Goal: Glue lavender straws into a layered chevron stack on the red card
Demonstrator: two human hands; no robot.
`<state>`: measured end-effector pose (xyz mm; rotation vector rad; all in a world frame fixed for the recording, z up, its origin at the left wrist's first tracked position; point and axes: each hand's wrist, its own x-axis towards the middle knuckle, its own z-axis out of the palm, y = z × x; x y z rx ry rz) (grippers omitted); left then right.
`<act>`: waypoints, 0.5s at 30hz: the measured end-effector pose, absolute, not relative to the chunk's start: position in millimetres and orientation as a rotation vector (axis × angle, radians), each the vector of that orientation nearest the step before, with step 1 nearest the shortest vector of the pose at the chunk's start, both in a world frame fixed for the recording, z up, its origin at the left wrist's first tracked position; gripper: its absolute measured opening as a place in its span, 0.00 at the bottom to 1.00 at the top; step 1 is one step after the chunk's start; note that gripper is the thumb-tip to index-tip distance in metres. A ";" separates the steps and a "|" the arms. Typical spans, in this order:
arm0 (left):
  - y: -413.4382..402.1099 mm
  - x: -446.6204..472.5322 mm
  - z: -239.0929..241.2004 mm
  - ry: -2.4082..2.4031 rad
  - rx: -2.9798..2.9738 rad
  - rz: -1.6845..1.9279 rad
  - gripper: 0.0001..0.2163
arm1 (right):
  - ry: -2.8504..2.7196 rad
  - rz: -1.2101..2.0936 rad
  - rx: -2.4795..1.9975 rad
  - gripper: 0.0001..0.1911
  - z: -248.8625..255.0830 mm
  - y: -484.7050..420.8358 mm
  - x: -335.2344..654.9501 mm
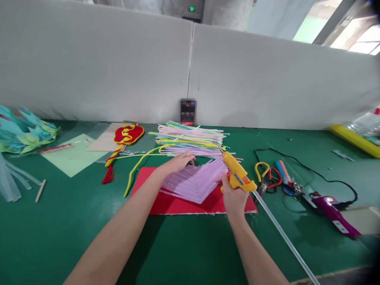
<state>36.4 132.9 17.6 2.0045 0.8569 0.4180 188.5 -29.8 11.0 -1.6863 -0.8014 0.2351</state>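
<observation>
A lilac V-shaped piece (192, 184) made of pipe cleaners laid side by side rests on a red board (142, 190). My left hand (180, 163) is closed at its far left edge, fingers bent down; the fingertips are partly hidden. In my right hand (233, 196) is a yellow glue gun (239, 172), its nozzle pointing up and left above the right arm of the V. A long clear glue stick (285, 235) trails from the gun's back toward the lower right. Behind the board lies a pile of pastel pipe cleaners (190, 138).
Right of the board are pliers and scissors (268, 176), two markers (283, 172) and a purple corded tool (334, 213). Leftward lie a red-yellow tasselled ornament (127, 134), green paper (71, 154) and blue-green petals (26, 130). A phone (188, 112) leans on the white partition (118, 67).
</observation>
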 end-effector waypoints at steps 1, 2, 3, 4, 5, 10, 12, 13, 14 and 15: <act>132.6 36.3 16.8 0.860 2.005 0.418 0.18 | -0.807 0.230 -1.687 0.17 11.1 -29.9 188.5; 132.4 36.1 16.4 0.865 2.006 0.418 0.18 | -0.808 0.227 -1.688 0.17 11.3 -29.9 188.3; 132.2 35.9 16.3 0.871 2.007 0.419 0.18 | -0.805 0.229 -1.690 0.17 11.5 -29.9 188.1; 132.0 35.6 16.4 0.876 2.009 0.420 0.18 | -0.800 0.234 -1.691 0.18 11.8 -29.9 187.8; 132.0 35.4 16.6 0.880 2.012 0.421 0.18 | -0.796 0.240 -1.691 0.18 12.0 -29.9 187.4; 132.3 35.3 17.1 0.920 2.024 0.418 0.19 | -0.795 0.237 -1.682 0.18 11.4 -29.6 187.1; 132.2 35.7 17.1 0.941 2.030 0.418 0.18 | -0.806 0.211 -1.693 0.18 10.6 -29.6 187.8; 132.1 35.9 17.1 0.948 2.033 0.416 0.18 | -0.813 0.206 -1.697 0.18 10.2 -29.7 188.0; 131.9 36.2 17.3 0.952 2.036 0.414 0.18 | -0.816 0.206 -1.699 0.18 9.9 -29.7 188.3; 131.7 36.5 17.5 0.954 2.039 0.412 0.17 | -0.815 0.211 -1.700 0.18 9.9 -29.8 188.3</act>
